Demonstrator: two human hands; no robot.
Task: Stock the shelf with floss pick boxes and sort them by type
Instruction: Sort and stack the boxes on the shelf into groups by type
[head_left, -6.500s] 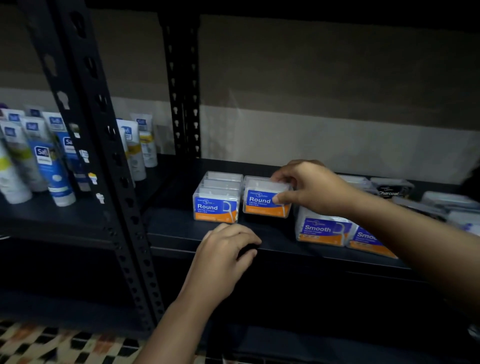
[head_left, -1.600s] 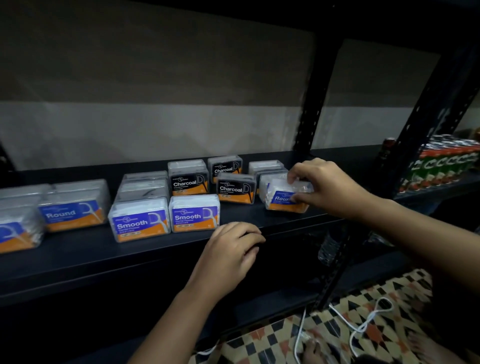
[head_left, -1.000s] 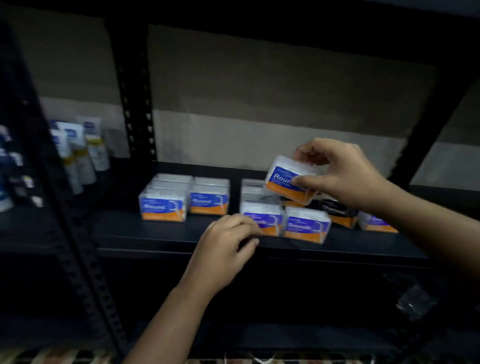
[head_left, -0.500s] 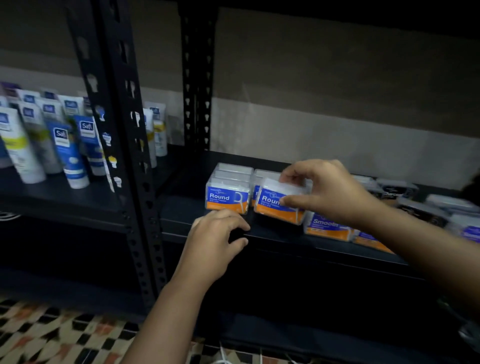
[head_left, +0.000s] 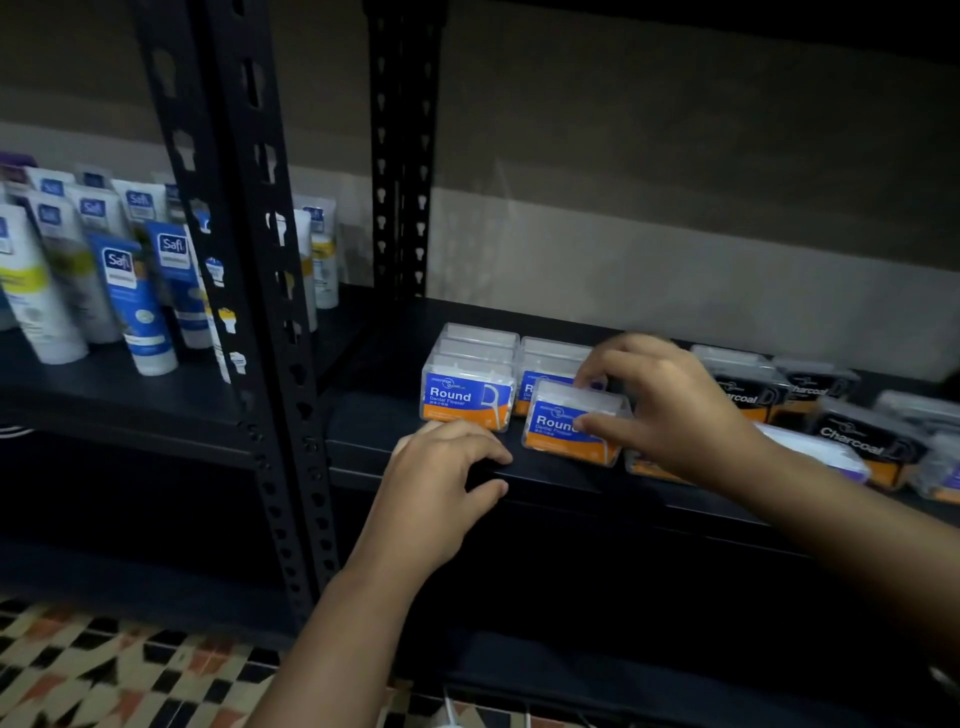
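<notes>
head view: the right hand (head_left: 670, 410) pinches a round floss box (head_left: 571, 431) by top and front, at the shelf (head_left: 415, 462) edge beside the round stack (head_left: 467, 384). left hand (head_left: 441, 483) curls over the shelf lip. the box looks light, rigid, slick; hold its sides.

Dim two-tone wall (head_left: 675, 208), patterned floor (head_left: 104, 675)

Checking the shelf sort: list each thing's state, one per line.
Clear plastic Round floss box with blue-orange label: gripped, tilted, front of row.
Right hand: grips that box.
Left hand: holds black metal shelf edge.
Black-labelled Charcoal boxes: resting, right side.
</notes>
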